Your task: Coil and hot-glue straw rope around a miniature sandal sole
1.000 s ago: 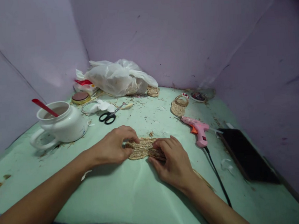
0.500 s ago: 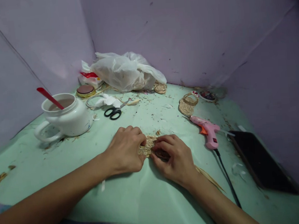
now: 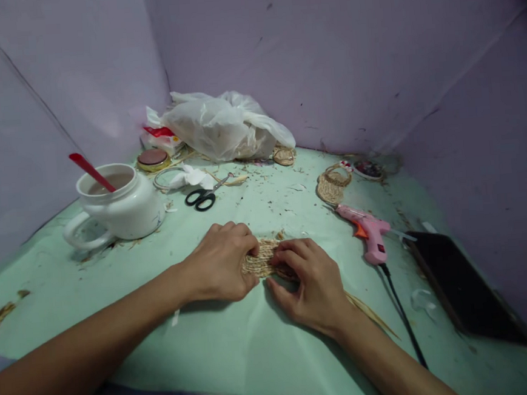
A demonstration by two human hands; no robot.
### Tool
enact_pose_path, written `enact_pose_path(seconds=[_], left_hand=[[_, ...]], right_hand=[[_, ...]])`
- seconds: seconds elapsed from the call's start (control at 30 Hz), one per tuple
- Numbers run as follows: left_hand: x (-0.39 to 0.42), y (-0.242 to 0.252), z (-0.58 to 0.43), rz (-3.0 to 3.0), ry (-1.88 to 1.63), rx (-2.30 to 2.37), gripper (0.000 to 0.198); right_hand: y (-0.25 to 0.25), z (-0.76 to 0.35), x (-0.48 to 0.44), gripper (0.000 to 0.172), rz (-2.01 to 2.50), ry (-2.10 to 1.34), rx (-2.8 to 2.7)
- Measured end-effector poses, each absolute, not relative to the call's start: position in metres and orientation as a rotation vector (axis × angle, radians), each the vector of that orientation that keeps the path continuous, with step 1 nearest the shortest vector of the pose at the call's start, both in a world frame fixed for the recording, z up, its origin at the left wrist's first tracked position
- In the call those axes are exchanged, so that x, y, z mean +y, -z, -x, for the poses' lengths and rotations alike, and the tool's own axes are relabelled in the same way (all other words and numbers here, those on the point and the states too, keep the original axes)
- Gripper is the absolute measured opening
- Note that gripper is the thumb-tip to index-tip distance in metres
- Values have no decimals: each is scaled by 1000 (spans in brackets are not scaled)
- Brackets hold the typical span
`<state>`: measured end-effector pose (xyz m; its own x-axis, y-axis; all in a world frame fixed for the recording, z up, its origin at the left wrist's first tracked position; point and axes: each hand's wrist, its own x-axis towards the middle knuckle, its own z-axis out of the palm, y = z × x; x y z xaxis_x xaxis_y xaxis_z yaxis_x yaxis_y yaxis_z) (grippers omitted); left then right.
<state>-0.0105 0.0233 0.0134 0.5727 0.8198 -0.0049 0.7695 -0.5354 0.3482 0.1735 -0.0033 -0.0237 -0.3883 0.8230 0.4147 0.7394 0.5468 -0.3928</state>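
Note:
Between my hands, flat on the pale green table cover, lies a small coiled mat of straw-coloured braided fibre (image 3: 263, 257). My left hand (image 3: 225, 261) grips its left edge, thumb below and curled fingers above. Over its right side is my right hand (image 3: 311, 285), fingers bent onto the mat and thumb a little apart from the lower edge. Both palms hide the mat's ends. A loose dry fibre strip (image 3: 373, 315) sticks out from beneath my right wrist.
A pink glue gun (image 3: 371, 231) with a black cord lies right, near a dark tablet-like slab (image 3: 467, 291). Black-handled scissors (image 3: 205, 199), a white mug (image 3: 130, 208) with a red stick, a plastic bag (image 3: 226, 127) and woven pieces (image 3: 331, 187) stand farther back. Fibre scraps litter the cover.
My right thumb has lifted slightly away from the mat's lower edge. My left hand keeps its hold, and the view has shifted a touch.

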Motion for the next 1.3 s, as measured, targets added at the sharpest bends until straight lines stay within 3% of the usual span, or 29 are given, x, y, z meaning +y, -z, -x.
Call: enact_pose_path(seconds=[0.33, 0.53, 0.77, 0.87, 1.07, 1.3], left_hand=[[21, -3, 3, -2528, -288, 1437, 19], [25, -15, 13, -2411, -297, 1284, 26], [24, -5, 5, -2355, -441, 1412, 27], [25, -8, 5, -2127, -486, 1463, 26], [33, -19, 14, -1491, -410, 1269, 26], [34, -22, 13, -1290, -547, 1251, 30]], right_hand=[[26, -166, -2, 9, 1333, -188, -2128], [17, -187, -7, 25, 1217, -285, -2116], [11, -200, -6, 19, 1335, -313, -2157], [12, -202, -4, 28, 1191, -386, -2123], [18, -206, 6, 29, 998, -654, -1791], [14, -222, 16, 26, 1038, -806, -1163]])
